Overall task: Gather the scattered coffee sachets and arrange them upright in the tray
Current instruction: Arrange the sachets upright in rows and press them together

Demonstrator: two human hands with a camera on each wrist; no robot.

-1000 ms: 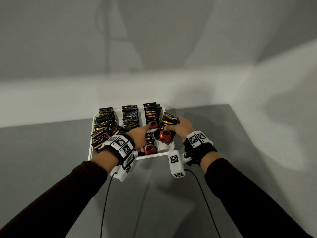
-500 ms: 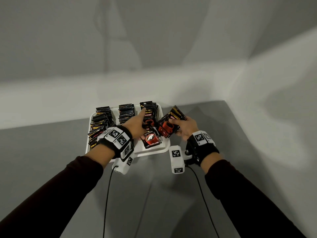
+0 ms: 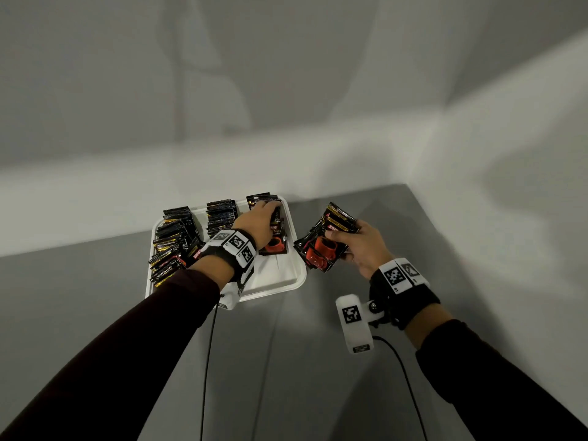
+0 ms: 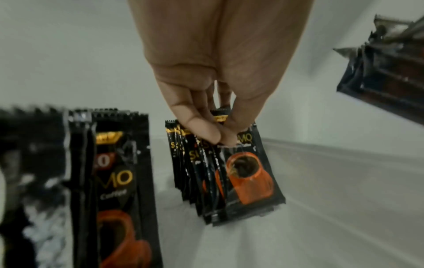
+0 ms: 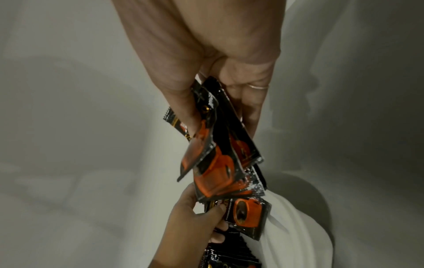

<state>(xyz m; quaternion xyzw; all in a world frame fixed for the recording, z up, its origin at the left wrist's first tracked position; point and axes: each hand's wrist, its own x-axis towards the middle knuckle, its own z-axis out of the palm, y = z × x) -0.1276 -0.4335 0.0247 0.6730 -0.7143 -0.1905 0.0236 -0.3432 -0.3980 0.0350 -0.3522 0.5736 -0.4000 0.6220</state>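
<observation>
A white tray on the grey table holds three rows of black coffee sachets with orange cups. The left row leans untidily and the middle row stands upright. My left hand reaches into the right row, its thumb and fingers pinching the sachet tops. In the left wrist view, the left hand holds that row leaning up from the tray floor. My right hand grips a loose bundle of sachets just right of the tray. The right wrist view shows this bundle fanned out.
The grey table ends at a pale wall just behind the tray and at a right edge. Wrist camera units and their black cables hang below both wrists. The tray's front right floor is bare.
My right hand has carried its bundle of sachets out of the tray to the right. My left hand has shifted back along the right row, onto the tops of the sachets.
</observation>
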